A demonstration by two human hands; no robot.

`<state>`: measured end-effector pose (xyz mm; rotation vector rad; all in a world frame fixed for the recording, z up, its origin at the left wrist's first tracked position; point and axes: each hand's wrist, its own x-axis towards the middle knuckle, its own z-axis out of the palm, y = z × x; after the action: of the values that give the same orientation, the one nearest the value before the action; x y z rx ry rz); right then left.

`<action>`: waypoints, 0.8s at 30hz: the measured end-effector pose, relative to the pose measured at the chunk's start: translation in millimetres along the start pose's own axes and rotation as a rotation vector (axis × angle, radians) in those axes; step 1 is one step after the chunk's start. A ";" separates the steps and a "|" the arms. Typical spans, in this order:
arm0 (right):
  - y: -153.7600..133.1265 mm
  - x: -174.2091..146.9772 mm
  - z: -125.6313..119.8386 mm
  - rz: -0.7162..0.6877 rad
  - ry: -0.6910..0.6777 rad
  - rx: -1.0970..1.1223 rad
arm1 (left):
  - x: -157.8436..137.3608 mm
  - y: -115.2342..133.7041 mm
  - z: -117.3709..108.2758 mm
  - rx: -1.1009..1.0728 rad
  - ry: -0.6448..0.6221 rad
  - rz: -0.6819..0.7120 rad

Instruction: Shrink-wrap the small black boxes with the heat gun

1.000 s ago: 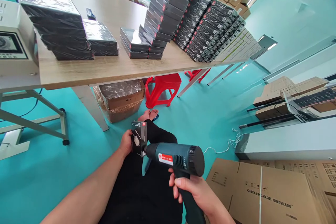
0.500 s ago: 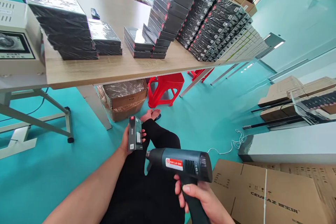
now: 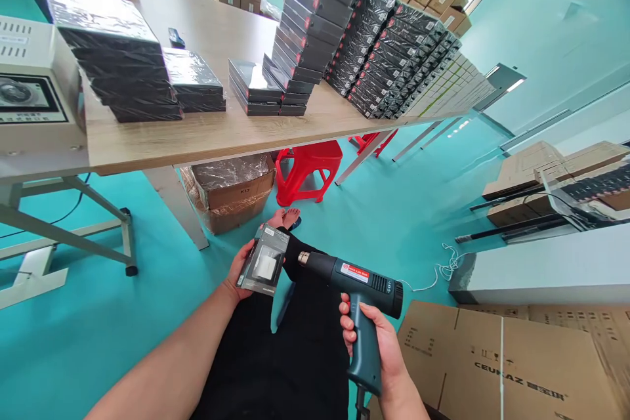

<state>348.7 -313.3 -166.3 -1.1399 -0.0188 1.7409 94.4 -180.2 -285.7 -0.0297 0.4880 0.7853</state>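
Note:
My left hand (image 3: 241,270) is closed around the edge of a small dark product box (image 3: 264,259) with a pale picture on its broad face, which is turned up toward me. My right hand (image 3: 374,335) grips the handle of a dark teal heat gun (image 3: 361,279) with a red and white label. Its metal nozzle points left at the box, a short gap away from it. Both are above my lap, in front of my black trousers (image 3: 280,367).
A wooden table (image 3: 207,134) carries wrapped black boxes (image 3: 118,59), a tall box stack (image 3: 315,20) and a beige machine (image 3: 37,92). Underneath are an open carton (image 3: 236,193) and a red stool (image 3: 310,170). Large cartons (image 3: 522,367) stand at my right; a white cable (image 3: 445,266) lies on the floor.
My left hand has turned the box so its broad face shows instead of its narrow side. The heat gun has shifted slightly up and right, its nozzle now farther right.

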 end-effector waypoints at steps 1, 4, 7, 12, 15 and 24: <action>-0.6 1.2 2.5 0.002 -0.008 0.008 | -1.3 -0.4 1.5 -0.002 -0.016 -0.015; -3.2 2.8 11.5 0.019 -0.039 0.024 | -3.3 -2.2 4.5 -0.002 -0.041 -0.043; -5.9 4.2 18.7 0.019 -0.054 0.051 | -3.5 -3.7 6.3 0.007 -0.033 -0.065; -8.6 10.0 22.6 0.005 -0.067 0.030 | -5.1 -4.4 10.9 0.022 -0.008 -0.107; -8.9 16.9 25.9 -0.005 -0.088 -0.010 | -6.3 -4.7 13.1 0.017 -0.024 -0.129; -8.9 10.4 63.9 -0.090 -0.257 -0.492 | 0.2 -3.6 5.0 0.039 0.031 -0.167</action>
<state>310.7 -271.5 -133.6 -1.2259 -0.6771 1.8416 99.0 -181.6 -281.9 -0.0463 0.5235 0.6120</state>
